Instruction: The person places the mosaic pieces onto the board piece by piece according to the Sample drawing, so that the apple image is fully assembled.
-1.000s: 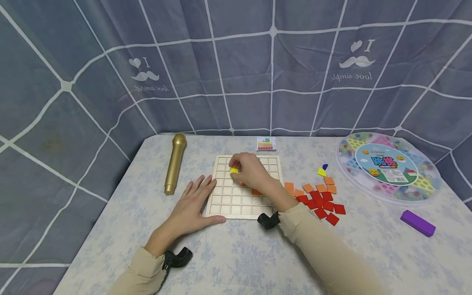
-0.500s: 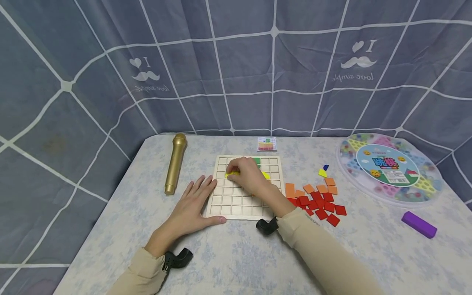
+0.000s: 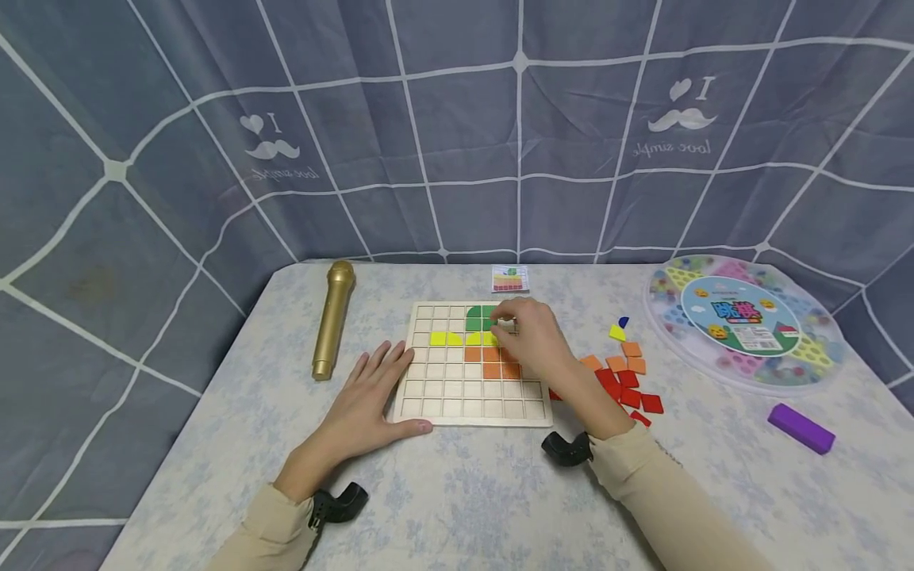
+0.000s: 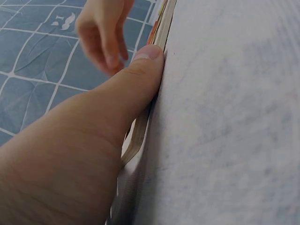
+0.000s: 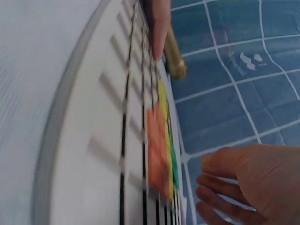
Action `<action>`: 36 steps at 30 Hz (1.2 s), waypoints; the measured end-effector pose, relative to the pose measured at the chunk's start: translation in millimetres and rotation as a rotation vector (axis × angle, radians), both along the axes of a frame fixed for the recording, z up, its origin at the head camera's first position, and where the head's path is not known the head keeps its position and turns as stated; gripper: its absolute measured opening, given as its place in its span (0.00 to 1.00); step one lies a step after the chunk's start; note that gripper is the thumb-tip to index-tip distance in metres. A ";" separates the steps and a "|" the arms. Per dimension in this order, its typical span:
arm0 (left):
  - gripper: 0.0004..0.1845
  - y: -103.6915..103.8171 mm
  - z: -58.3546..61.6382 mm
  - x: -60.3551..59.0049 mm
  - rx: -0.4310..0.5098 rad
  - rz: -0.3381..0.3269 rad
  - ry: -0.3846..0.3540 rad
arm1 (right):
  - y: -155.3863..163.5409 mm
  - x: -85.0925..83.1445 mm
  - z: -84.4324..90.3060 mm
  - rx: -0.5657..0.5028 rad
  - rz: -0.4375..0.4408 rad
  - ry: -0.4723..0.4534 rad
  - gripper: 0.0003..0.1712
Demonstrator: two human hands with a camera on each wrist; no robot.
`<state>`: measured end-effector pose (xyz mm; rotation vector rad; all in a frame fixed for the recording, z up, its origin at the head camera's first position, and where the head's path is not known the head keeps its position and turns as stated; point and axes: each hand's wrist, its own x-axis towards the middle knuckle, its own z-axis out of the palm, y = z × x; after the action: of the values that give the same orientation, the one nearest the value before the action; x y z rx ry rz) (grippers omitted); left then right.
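Observation:
A wooden grid board [image 3: 453,388] lies on the table, with green pieces [image 3: 479,318], a row of yellow pieces [image 3: 447,339] and orange pieces [image 3: 493,362] set in its squares. My left hand [image 3: 367,400] rests flat at the board's left side, fingers spread. In the left wrist view, the thumb [image 4: 136,70] lies against the board's edge. My right hand [image 3: 535,337] hovers over the board's right part, fingers loosely bent. The right wrist view shows nothing held by this hand [image 5: 253,183]. Part of the yellow row is hidden behind it.
Loose red tiles [image 3: 630,398], orange tiles [image 3: 631,349] and a yellow piece [image 3: 617,333] lie right of the board. A small picture card [image 3: 510,278] sits behind it. Around stand a gold microphone [image 3: 333,321], a round plastic game box [image 3: 743,317] and a purple block [image 3: 801,428].
My right hand has let go of a yellow piece at the left end of the yellow row and moved right across the board. My left hand stays in place.

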<state>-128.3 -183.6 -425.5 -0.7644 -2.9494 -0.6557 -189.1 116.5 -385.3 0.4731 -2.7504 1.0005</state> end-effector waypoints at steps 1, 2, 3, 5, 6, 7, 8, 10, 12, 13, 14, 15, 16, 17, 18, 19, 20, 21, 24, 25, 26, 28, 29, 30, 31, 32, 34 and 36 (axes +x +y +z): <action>0.62 -0.1 -0.4 0.0 0.000 0.003 0.000 | 6.6 1.8 0.1 0.019 -0.017 0.001 0.09; 0.62 -0.3 -0.7 0.0 0.001 0.005 -0.001 | 13.4 3.5 0.0 0.042 -0.036 0.000 0.10; 0.62 -0.5 -1.0 0.0 0.001 0.007 -0.003 | 20.8 5.0 -0.1 0.060 -0.058 -0.004 0.10; 0.62 -0.8 -1.4 0.1 0.004 0.009 -0.008 | 36.2 7.4 -0.1 0.077 -0.118 -0.019 0.12; 0.62 -0.9 -1.6 0.0 0.006 0.009 -0.010 | 44.3 8.2 0.0 0.083 -0.151 -0.020 0.12; 0.62 -1.0 -1.6 -0.1 0.007 0.009 -0.011 | 52.2 8.8 0.4 0.088 -0.182 -0.014 0.12; 0.62 -1.3 -1.8 -0.4 0.008 0.010 -0.010 | 59.6 9.5 1.0 0.095 -0.214 -0.012 0.12; 0.62 -1.9 -1.8 -1.1 0.008 0.012 -0.006 | 72.4 10.5 2.7 0.107 -0.262 -0.008 0.13; 0.62 -2.4 -1.8 -1.9 0.007 0.012 -0.003 | 83.0 12.0 4.8 0.127 -0.295 -0.005 0.14; 0.62 -2.7 -1.7 -2.3 0.006 0.011 -0.002 | 87.4 12.7 5.8 0.138 -0.309 -0.004 0.14; 0.62 -2.7 -1.6 -2.7 0.007 0.010 -0.001 | 91.3 13.8 6.8 0.148 -0.328 -0.012 0.15; 0.62 -2.8 -1.4 -3.1 0.007 0.007 0.000 | 95.1 14.8 7.6 0.157 -0.345 -0.018 0.16; 0.62 -2.8 -1.4 -3.7 0.005 0.005 0.003 | 99.1 15.7 8.0 0.166 -0.366 -0.028 0.17; 0.62 -2.7 -1.3 -4.1 0.005 0.001 0.006 | 102.9 16.6 8.2 0.182 -0.388 -0.038 0.18; 0.62 -2.7 -1.1 -4.4 0.004 -0.001 0.008 | 106.6 17.4 8.1 0.197 -0.411 -0.049 0.19; 0.62 -2.7 -1.0 -4.6 0.002 -0.002 0.011 | 109.8 17.9 7.6 0.207 -0.430 -0.064 0.20; 0.62 -2.6 -0.8 -4.7 0.001 -0.003 0.013 | 112.6 18.5 6.9 0.216 -0.448 -0.081 0.20; 0.62 -2.6 -0.8 -4.8 -0.003 -0.004 0.015 | 115.5 18.6 5.7 0.224 -0.462 -0.094 0.21; 0.62 -2.3 -0.3 -4.2 -0.006 -0.008 0.014 | 121.0 18.5 1.5 0.223 -0.489 -0.108 0.18; 0.62 -2.0 -0.3 -4.1 -0.007 -0.010 0.014 | 121.9 18.4 0.0 0.217 -0.491 -0.108 0.17; 0.62 -1.8 -0.2 -3.9 -0.007 -0.012 0.015 | 122.6 18.3 -1.5 0.209 -0.490 -0.104 0.15; 0.62 -1.1 -0.1 -3.6 -0.005 -0.015 0.017 | 123.1 18.0 -4.4 0.187 -0.479 -0.095 0.13; 0.62 -1.0 -0.2 -3.4 -0.005 -0.015 0.019 | 123.2 17.9 -5.6 0.175 -0.471 -0.094 0.12; 0.62 -0.8 -0.2 -3.1 -0.005 -0.015 0.019 | 123.1 18.1 -6.3 0.160 -0.460 -0.095 0.12; 0.62 -0.9 -0.6 -2.7 -0.004 -0.015 0.020 | 122.9 18.5 -6.7 0.148 -0.447 -0.095 0.11; 0.62 -0.9 -0.7 -2.4 -0.004 -0.014 0.019 | 122.7 18.8 -6.9 0.137 -0.437 -0.098 0.12; 0.62 -0.9 -1.0 -1.7 -0.002 -0.013 0.017 | 122.2 19.4 -6.5 0.122 -0.422 -0.108 0.12; 0.62 -0.7 -1.3 -1.1 0.000 -0.014 0.016 | 121.8 19.9 -5.6 0.114 -0.416 -0.121 0.13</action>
<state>-129.4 -184.4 -426.8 -0.7869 -2.9322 -0.6466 -169.2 238.3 -390.9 -0.1512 -2.8465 0.7934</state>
